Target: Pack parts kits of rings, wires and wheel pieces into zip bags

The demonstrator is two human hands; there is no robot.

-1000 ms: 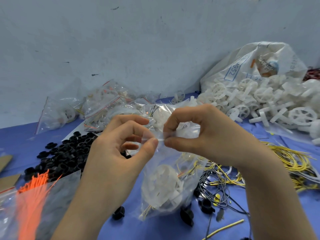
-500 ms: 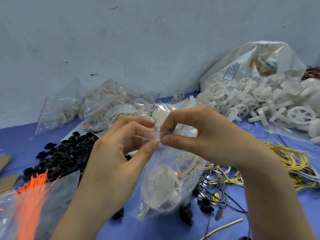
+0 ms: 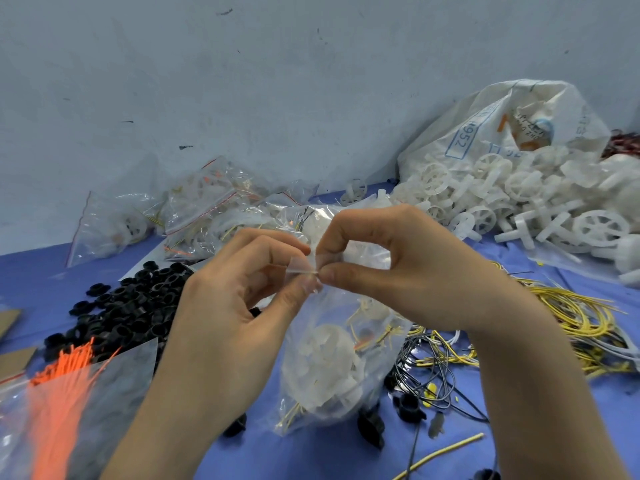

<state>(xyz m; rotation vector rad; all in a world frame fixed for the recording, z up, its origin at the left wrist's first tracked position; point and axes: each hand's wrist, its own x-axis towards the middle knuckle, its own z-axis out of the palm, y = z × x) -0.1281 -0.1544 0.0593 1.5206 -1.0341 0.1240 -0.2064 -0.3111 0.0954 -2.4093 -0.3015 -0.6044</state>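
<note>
A clear zip bag hangs in front of me above the blue table, holding white wheel pieces and a few yellow and orange wires. My left hand pinches the bag's top strip between thumb and forefinger. My right hand pinches the same strip right beside it, fingertips almost touching the left thumb. Black rings lie heaped at the left. Loose white wheel pieces pile up at the right, and yellow wires lie tangled below them.
Several filled zip bags lie against the grey wall. A large white sack sits behind the wheel pile. A bag of orange wires lies at the near left. Black wires and stray black rings lie under the held bag.
My two hands have drawn closer together along the bag's top strip, the left thumb sliding right toward the right fingertips. The bag still hangs in the same place.
</note>
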